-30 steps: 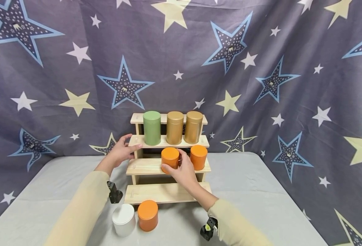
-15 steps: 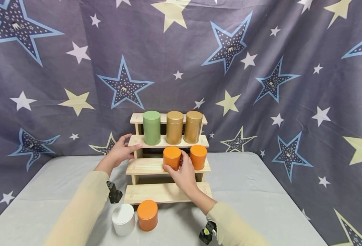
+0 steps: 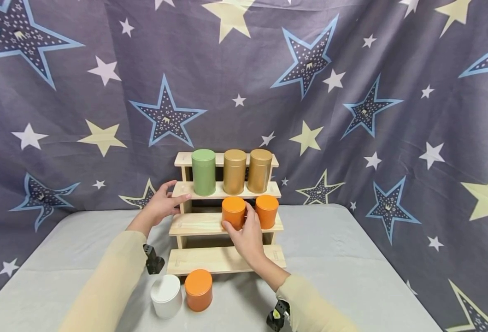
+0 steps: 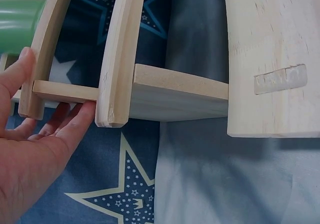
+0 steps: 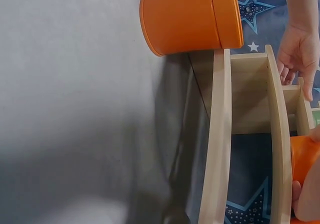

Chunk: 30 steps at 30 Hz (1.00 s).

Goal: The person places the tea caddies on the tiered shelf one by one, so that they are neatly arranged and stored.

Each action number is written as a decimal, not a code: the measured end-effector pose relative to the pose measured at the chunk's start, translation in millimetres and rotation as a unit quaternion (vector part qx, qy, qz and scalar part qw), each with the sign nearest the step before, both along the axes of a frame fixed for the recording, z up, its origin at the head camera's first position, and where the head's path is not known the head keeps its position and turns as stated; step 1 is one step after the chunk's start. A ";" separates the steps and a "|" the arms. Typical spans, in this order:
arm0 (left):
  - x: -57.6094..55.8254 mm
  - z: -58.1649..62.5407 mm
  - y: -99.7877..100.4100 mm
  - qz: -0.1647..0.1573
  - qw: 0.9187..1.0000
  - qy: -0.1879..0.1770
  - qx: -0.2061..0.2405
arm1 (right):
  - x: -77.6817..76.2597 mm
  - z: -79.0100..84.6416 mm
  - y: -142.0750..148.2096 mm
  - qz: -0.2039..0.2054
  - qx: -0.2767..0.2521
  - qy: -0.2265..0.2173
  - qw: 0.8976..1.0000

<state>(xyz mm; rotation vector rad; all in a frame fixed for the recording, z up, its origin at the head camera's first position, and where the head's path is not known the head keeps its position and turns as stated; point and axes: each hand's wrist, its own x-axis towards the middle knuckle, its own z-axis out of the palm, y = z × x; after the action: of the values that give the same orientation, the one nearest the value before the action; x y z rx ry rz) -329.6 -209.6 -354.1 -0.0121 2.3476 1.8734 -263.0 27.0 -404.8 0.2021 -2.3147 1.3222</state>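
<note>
My right hand (image 3: 248, 237) holds a short orange tin (image 3: 233, 211) between thumb and fingers, upright at the second-lowest tier of a stepped wooden shelf (image 3: 191, 224). A matching orange tin (image 3: 267, 211) stands just right of it on that tier, with fingertips partly hidden between the two. My left hand (image 3: 162, 204) grips the left end of the tier above, thumb on the board and fingers underneath, as the left wrist view shows. On that upper tier stand a tall green tin (image 3: 204, 173) and two gold tins (image 3: 234, 173).
In front of the shelf, a white tin (image 3: 166, 297) and another orange tin (image 3: 198, 290) stand on the grey-covered table (image 3: 326, 258). A dark star-patterned cloth (image 3: 244, 124) hangs behind the shelf and along the right side.
My right hand has slid the orange tin slightly to the right, closer to the matching tin. My left hand stays in place on the shelf.
</note>
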 end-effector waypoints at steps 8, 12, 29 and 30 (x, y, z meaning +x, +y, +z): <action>-0.4 -0.7 0.1 -0.003 1.000 0.004 -0.003 | 2.0 -2.9 2.4 0.018 -0.016 0.002 1.000; -1.7 -2.1 -1.3 -0.003 1.000 0.004 -0.004 | 6.8 -2.7 5.6 0.027 -0.029 0.001 0.999; -2.5 -2.0 -1.9 -0.001 1.000 0.002 -0.010 | 34.4 -6.0 24.7 0.089 -0.014 -0.005 0.996; -2.5 -2.1 -2.1 -0.001 1.000 0.002 -0.010 | 36.3 -6.3 25.4 0.097 -0.016 -0.013 0.995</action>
<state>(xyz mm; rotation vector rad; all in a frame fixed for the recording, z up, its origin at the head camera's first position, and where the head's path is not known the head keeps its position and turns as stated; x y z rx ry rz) -332.2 -211.7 -356.2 -0.0082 2.3691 1.8506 -226.8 52.4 -411.1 0.4105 -2.3422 1.4600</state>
